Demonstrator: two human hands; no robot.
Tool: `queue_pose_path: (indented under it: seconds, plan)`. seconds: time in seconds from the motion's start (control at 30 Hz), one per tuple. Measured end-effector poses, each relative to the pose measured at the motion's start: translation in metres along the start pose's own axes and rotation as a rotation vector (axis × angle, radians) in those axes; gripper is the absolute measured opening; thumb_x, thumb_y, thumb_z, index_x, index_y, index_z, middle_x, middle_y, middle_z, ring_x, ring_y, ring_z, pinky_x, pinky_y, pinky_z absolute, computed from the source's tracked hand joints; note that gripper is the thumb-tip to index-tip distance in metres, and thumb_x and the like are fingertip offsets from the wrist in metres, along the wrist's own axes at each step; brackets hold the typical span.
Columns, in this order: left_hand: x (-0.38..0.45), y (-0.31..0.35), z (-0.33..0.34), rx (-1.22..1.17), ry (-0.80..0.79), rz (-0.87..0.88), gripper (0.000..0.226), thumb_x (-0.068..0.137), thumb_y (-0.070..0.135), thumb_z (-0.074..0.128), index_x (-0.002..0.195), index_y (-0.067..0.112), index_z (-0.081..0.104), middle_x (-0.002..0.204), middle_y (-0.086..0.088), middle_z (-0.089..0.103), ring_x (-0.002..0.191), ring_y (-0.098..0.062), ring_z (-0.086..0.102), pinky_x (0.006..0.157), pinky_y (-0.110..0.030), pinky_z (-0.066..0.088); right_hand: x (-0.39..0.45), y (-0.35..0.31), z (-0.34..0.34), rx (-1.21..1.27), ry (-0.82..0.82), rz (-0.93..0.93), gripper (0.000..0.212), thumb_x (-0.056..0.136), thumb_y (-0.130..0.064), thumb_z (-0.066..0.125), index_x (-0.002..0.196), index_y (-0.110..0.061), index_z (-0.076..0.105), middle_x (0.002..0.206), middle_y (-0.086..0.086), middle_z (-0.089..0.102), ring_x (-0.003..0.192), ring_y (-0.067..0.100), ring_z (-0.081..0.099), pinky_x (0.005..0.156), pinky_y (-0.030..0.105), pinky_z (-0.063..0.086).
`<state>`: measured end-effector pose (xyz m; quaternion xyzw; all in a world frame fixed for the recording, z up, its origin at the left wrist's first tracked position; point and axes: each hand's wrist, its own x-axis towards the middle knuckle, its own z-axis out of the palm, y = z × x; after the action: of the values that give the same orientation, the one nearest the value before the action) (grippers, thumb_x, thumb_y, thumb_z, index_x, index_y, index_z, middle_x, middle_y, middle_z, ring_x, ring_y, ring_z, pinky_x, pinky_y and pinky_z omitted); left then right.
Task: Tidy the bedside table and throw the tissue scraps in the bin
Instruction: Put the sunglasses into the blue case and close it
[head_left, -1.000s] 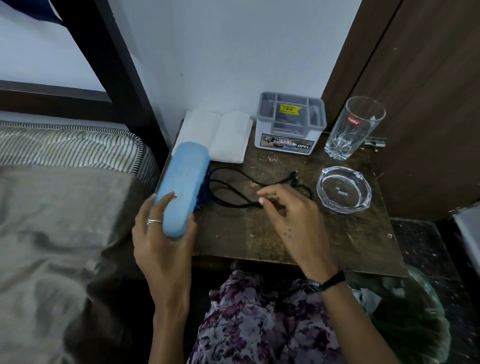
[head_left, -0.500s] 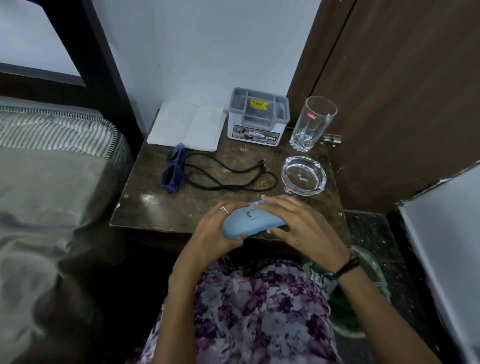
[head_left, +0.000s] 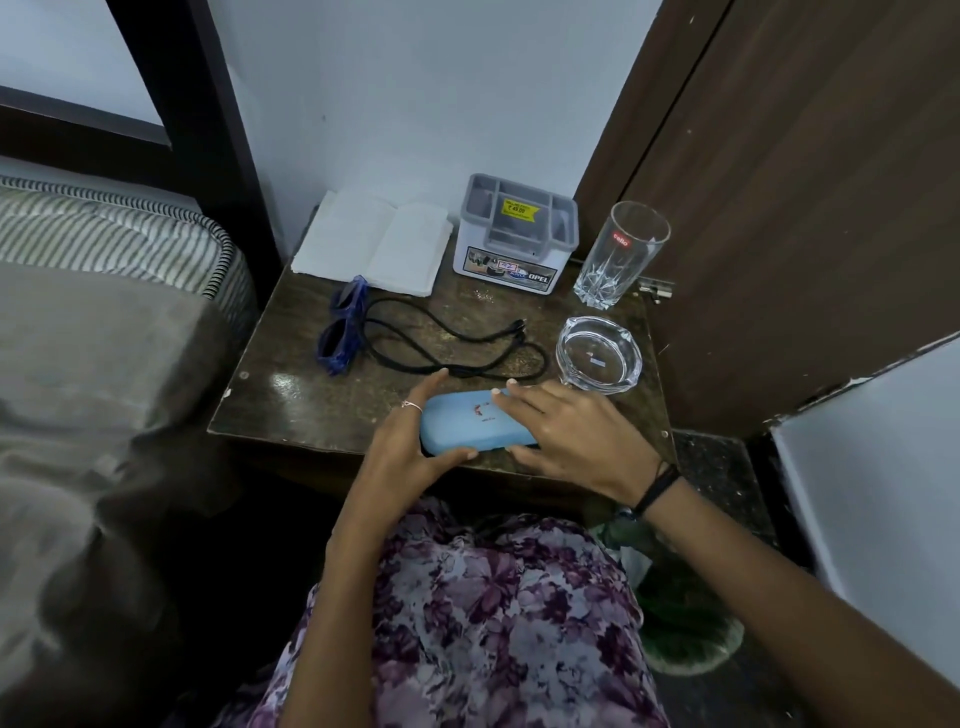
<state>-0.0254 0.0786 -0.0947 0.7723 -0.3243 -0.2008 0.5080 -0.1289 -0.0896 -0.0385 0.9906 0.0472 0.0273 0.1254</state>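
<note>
Change: blue case (head_left: 475, 427) now lies lower, near the counter (head_left: 311, 410) front edge.
Left hand (head_left: 410, 441): grasps the case's left end.
Right hand (head_left: 566, 436): fingers laid over its right end.
Beyond: blue glasses (head_left: 343, 332) with black cord (head_left: 457, 343), glass ashtray (head_left: 598, 354), tumbler (head_left: 621, 254), grey organiser (head_left: 517, 234), open notebook (head_left: 374, 241).
Bin (head_left: 685, 623): green-lined, beside the right forearm.

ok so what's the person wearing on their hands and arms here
Both forearms are bare, with no sleeves in view. The left hand has a thin silver ring on one finger. The right hand has no rings that show; its wrist carries a narrow black band, with what looks like a thinner dark thread beside it.
</note>
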Motion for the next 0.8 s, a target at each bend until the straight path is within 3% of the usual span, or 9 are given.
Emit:
queue_pose_path:
  seconds: [0.2, 0.33, 0.43, 0.5, 0.57, 0.63, 0.7, 0.73, 0.8]
  plan:
    - [0.004, 0.006, -0.003, -0.052, 0.002, -0.016, 0.089, 0.072, 0.018, 0.077, 0.143, 0.027, 0.023, 0.109, 0.005, 0.05, 0.099, -0.011, 0.05, 0.071, -0.007, 0.041, 0.014, 0.01, -0.001, -0.128, -0.001, -0.172, 0.054, 0.071, -0.042, 0.058, 0.108, -0.004, 0.067, 0.099, 0.014, 0.073, 0.072, 0.02, 0.07, 0.042, 0.024, 0.049]
    - [0.004, 0.008, -0.004, -0.066, 0.003, -0.029, 0.086, 0.073, 0.021, 0.076, 0.142, 0.028, 0.025, 0.112, 0.003, 0.049, 0.104, -0.016, 0.05, 0.086, -0.027, 0.044, 0.021, 0.014, -0.008, -0.237, -0.084, -0.228, 0.055, 0.072, -0.046, 0.05, 0.107, -0.008, 0.068, 0.093, 0.007, 0.075, 0.069, 0.014, 0.069, 0.041, 0.02, 0.044]
    - [0.005, 0.008, -0.005, -0.078, -0.004, -0.042, 0.085, 0.073, 0.022, 0.076, 0.142, 0.029, 0.026, 0.114, 0.002, 0.048, 0.108, -0.017, 0.049, 0.089, -0.028, 0.042, 0.029, 0.019, -0.014, -0.2, -0.208, -0.248, 0.06, 0.088, -0.042, 0.044, 0.133, -0.002, 0.045, 0.121, 0.017, 0.063, 0.092, 0.026, 0.066, 0.061, 0.032, 0.05]
    - [0.006, 0.006, -0.005, -0.057, -0.024, -0.049, 0.09, 0.071, 0.023, 0.077, 0.142, 0.03, 0.024, 0.116, -0.002, 0.05, 0.109, -0.019, 0.049, 0.089, -0.029, 0.042, 0.035, 0.023, -0.02, -0.141, -0.324, -0.206, 0.062, 0.092, -0.042, 0.037, 0.142, -0.007, 0.027, 0.125, 0.019, 0.059, 0.091, 0.033, 0.062, 0.066, 0.037, 0.046]
    - [0.008, 0.004, -0.005, 0.003, -0.051, -0.054, 0.099, 0.066, 0.023, 0.081, 0.144, 0.031, 0.019, 0.125, -0.008, 0.051, 0.114, -0.023, 0.048, 0.093, -0.032, 0.041, 0.043, 0.027, -0.03, -0.051, -0.326, -0.146, 0.057, 0.092, -0.04, 0.039, 0.141, -0.013, 0.032, 0.094, 0.017, 0.067, 0.066, 0.03, 0.054, 0.055, 0.032, 0.035]
    - [0.01, 0.003, -0.005, 0.029, -0.067, -0.051, 0.109, 0.064, 0.02, 0.082, 0.145, 0.032, 0.01, 0.131, -0.01, 0.049, 0.119, -0.026, 0.047, 0.1, -0.038, 0.04, 0.048, 0.037, -0.037, 0.139, -0.361, -0.06, 0.052, 0.092, -0.034, 0.046, 0.14, -0.015, 0.039, 0.055, 0.013, 0.045, 0.046, 0.022, 0.033, 0.045, 0.024, 0.025]
    - [0.011, 0.002, -0.006, 0.018, -0.067, -0.063, 0.118, 0.065, 0.018, 0.082, 0.143, 0.038, -0.005, 0.13, -0.01, 0.05, 0.119, -0.025, 0.048, 0.1, -0.04, 0.042, 0.054, 0.047, -0.039, 0.368, -0.353, 0.026, 0.045, 0.096, -0.03, 0.045, 0.138, -0.015, 0.043, 0.049, 0.006, 0.035, 0.042, 0.012, 0.025, 0.044, 0.02, 0.032]
    - [0.011, 0.002, -0.007, 0.019, -0.065, -0.063, 0.121, 0.066, 0.019, 0.081, 0.14, 0.041, -0.011, 0.128, -0.01, 0.052, 0.118, -0.025, 0.049, 0.099, -0.039, 0.043, 0.057, 0.051, -0.037, 0.465, -0.338, 0.078, 0.042, 0.097, -0.03, 0.043, 0.137, -0.015, 0.045, 0.054, 0.008, 0.049, 0.043, 0.01, 0.031, 0.047, 0.017, 0.034]
    - [0.012, 0.0, -0.008, 0.042, -0.063, -0.057, 0.123, 0.066, 0.021, 0.081, 0.134, 0.045, -0.019, 0.125, -0.01, 0.055, 0.117, -0.026, 0.05, 0.097, -0.039, 0.043, 0.062, 0.053, -0.03, 0.615, -0.341, 0.192, 0.04, 0.098, -0.029, 0.041, 0.134, -0.013, 0.049, 0.103, 0.008, 0.068, 0.066, 0.003, 0.058, 0.061, 0.014, 0.04]
